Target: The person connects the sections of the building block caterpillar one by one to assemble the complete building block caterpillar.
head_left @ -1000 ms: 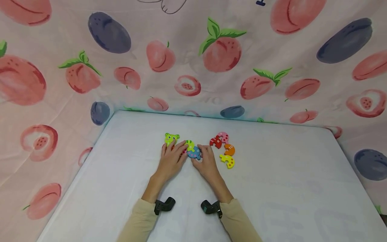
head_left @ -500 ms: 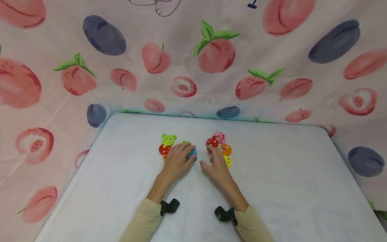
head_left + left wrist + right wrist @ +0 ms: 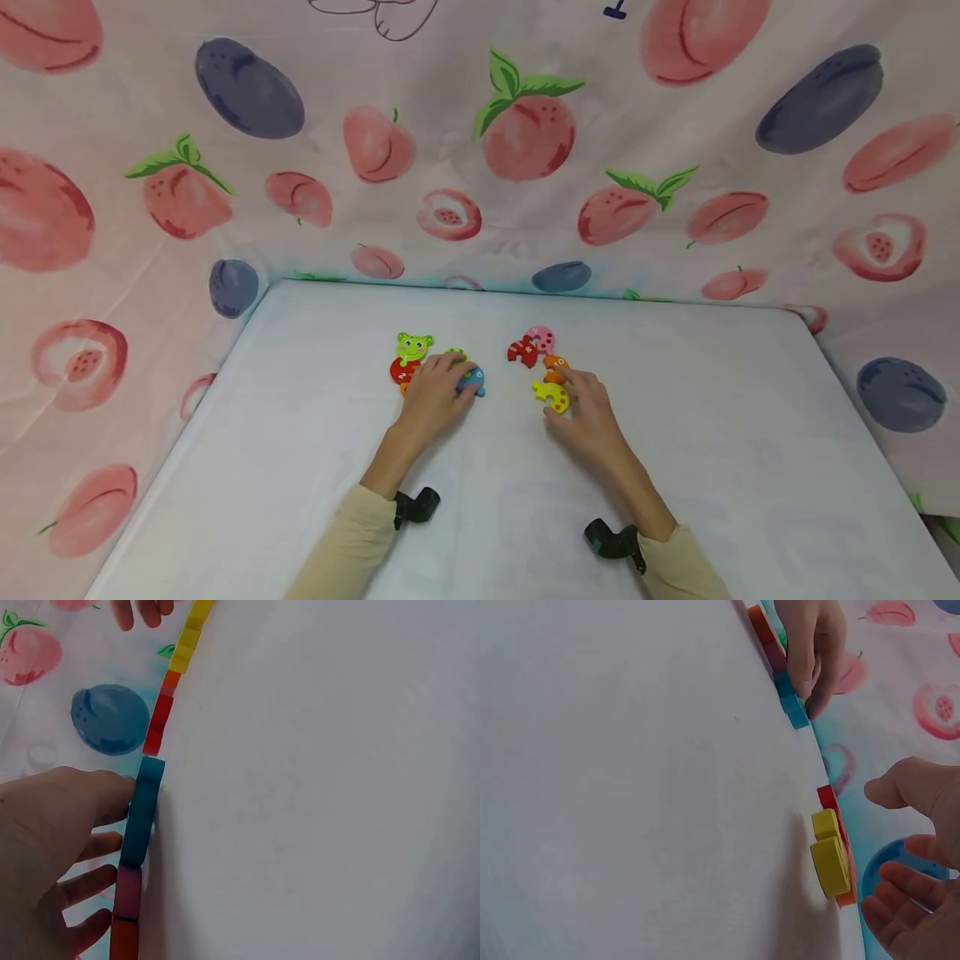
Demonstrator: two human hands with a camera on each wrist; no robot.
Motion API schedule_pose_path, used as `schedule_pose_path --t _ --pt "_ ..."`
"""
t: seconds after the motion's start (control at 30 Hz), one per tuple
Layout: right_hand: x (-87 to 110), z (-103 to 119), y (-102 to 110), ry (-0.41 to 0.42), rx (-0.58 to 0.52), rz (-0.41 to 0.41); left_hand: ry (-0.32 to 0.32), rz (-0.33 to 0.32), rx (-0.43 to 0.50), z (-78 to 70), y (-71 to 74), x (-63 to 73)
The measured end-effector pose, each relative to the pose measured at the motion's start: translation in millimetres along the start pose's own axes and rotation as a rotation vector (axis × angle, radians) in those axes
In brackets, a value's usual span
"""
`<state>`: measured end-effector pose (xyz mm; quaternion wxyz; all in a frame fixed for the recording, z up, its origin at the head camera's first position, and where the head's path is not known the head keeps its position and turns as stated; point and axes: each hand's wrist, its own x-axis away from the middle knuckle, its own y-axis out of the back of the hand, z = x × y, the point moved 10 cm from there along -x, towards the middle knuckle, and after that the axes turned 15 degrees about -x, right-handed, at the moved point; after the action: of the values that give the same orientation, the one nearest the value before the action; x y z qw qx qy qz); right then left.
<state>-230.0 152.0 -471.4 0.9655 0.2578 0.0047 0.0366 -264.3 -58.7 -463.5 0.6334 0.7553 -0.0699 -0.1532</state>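
My left hand [image 3: 433,392] rests over a joined chain of flat puzzle pieces, its fingertips on the blue piece [image 3: 472,381]. The green animal-face piece [image 3: 412,346] and the red piece [image 3: 402,372] show past its far side; the pieces between are mostly hidden beneath the hand. In the left wrist view the thumb touches the blue piece [image 3: 142,817], beside a pink piece [image 3: 128,892]. My right hand [image 3: 592,417] hovers, fingers spread, just right of a yellow piece [image 3: 555,398] and an orange piece [image 3: 556,367]. Nothing is gripped by it in the right wrist view.
A red piece [image 3: 522,352] and a pink piece [image 3: 543,337] lie behind the yellow and orange ones. White cloth covers the table [image 3: 712,433]. Fruit-patterned fabric [image 3: 525,225] rises behind the table's back edge. Each wrist wears a black camera [image 3: 615,540].
My right hand has let go of the blue piece and moved right to the yellow and orange pieces. The left hand has shifted slightly right along the chain, covering its middle.
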Motion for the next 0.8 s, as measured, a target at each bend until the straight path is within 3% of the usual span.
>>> schedule_pose_path --t 0.4,0.8 --pt "1.7 -5 -11 -0.009 0.062 0.108 -0.024 0.017 0.051 9.6 -8.5 -0.2" --pt "3.8 5 -13 0.121 0.156 0.117 -0.029 0.074 0.176 19.4 -18.0 -2.9"
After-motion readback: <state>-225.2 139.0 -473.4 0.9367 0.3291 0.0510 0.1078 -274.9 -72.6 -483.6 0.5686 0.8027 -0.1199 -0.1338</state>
